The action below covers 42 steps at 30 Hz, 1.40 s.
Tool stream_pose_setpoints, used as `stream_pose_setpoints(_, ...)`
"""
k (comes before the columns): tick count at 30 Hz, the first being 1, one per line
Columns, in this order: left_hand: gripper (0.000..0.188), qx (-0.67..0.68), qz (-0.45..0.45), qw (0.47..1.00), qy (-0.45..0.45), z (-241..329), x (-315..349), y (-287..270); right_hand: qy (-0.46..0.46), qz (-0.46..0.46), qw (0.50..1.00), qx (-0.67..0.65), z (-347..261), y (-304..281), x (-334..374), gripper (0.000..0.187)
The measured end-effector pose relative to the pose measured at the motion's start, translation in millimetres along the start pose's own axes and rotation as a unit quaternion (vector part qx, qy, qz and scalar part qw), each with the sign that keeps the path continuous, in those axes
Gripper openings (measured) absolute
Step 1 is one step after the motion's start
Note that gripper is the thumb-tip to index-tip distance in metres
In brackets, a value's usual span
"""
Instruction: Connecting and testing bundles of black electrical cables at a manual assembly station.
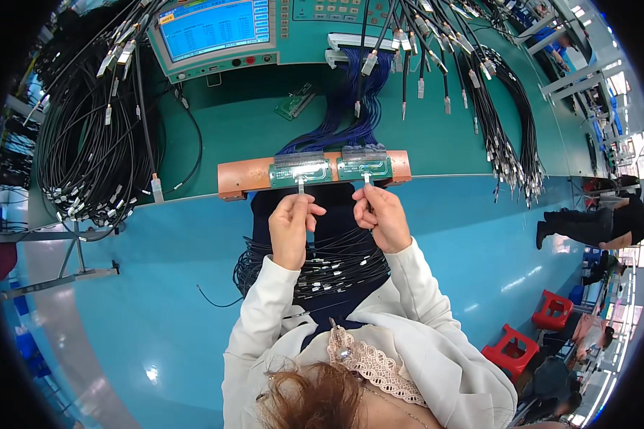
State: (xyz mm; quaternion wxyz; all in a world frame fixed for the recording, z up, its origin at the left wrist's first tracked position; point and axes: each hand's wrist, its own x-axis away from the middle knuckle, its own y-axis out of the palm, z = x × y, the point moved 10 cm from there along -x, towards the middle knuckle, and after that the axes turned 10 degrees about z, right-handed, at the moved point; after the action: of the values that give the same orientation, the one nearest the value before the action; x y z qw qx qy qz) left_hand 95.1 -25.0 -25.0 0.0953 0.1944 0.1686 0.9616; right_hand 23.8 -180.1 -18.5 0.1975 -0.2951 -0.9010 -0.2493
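Observation:
Two green circuit boards, the left one (pixel 283 174) and the right one (pixel 349 168), are fixed side by side on a copper-brown block (pixel 243 176) at the table's front edge. My left hand (pixel 289 227) pinches a small silvery cable connector (pixel 301 186) against the near edge of the left board. A similar connector (pixel 367 178) is pinched by my right hand (pixel 386 220) at the right board. How deep either connector sits cannot be made out. Across my lap lies a bundle of black cables (pixel 322 266) with pale ends.
Blue wires (pixel 354 96) run from the boards to a green tester (pixel 286 50) with a lit screen. A loose board (pixel 295 104) lies on the green table (pixel 243 121). Black cables hang left (pixel 93 136) and right (pixel 511 114). Red stools (pixel 511 350) stand behind right.

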Motion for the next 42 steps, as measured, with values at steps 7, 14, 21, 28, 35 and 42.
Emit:
stream_pose_setpoints(7,0.021,-0.031,0.004,0.999,0.015,5.1,1.1,1.6,0.003,-0.002,1.0,-0.005,1.1,-0.6,-1.6,0.03)
stream_pose_setpoints(14,0.021,-0.024,0.006,1.0,0.017,5.3,-1.4,0.9,0.006,-0.007,1.0,-0.011,1.4,1.3,-1.7,0.029)
stream_pose_setpoints(21,0.017,-0.034,0.026,0.999,0.017,9.5,-1.5,8.0,0.0,0.014,1.0,-0.014,0.2,-3.0,-0.4,0.028)
stream_pose_setpoints(28,0.021,-0.077,0.035,0.995,0.044,12.8,-4.1,5.2,0.003,0.0,1.0,-0.019,1.5,0.7,-6.0,0.026)
stream_pose_setpoints(35,0.02,-0.077,0.034,0.994,0.065,10.5,-10.2,2.1,-0.02,-0.028,0.999,-0.038,0.1,3.6,-9.6,0.026)
stream_pose_setpoints(42,0.025,-0.172,0.061,0.975,0.126,38.7,-0.5,-48.6,-0.126,0.03,0.971,0.2,-26.4,-7.2,11.8,0.031)
